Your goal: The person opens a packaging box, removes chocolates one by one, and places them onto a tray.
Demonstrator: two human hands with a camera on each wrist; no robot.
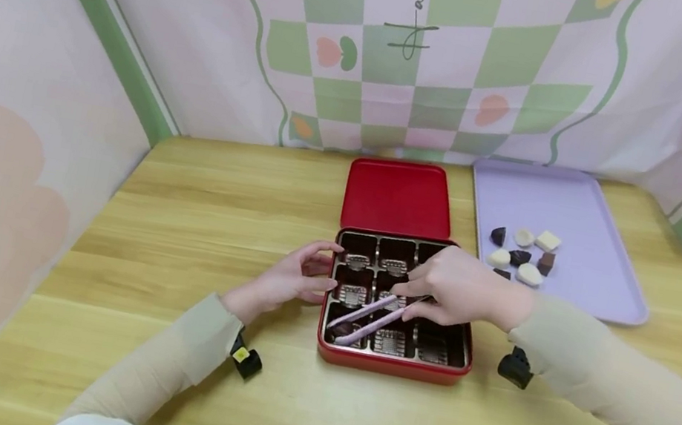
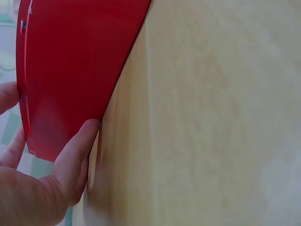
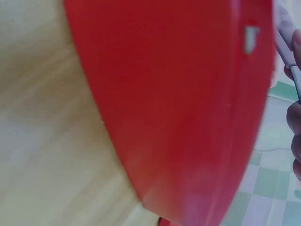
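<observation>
A red tin [image 1: 393,365] with a dark divided insert stands on the table, its lid [image 1: 399,198] laid open behind it. My right hand [image 1: 460,289] pinches lavender tongs [image 1: 373,323] over the tin. Their tips reach down into the front left compartment, on both sides of a dark chocolate [image 1: 340,328]. At the tin's left side, my left hand [image 1: 289,279] rests with spread fingers on the rim. The left wrist view shows its thumb [image 2: 77,148] against the lower edge of the red wall. Only part of the right hand's fingers [image 3: 296,117] shows in the right wrist view.
A lavender tray [image 1: 585,208] lies at the back right, with several white and dark chocolates [image 1: 519,258] near its left side. Part of it is behind the right forearm. A checkered cloth [image 1: 386,62] hangs along the back edge of the wooden table [image 1: 178,215].
</observation>
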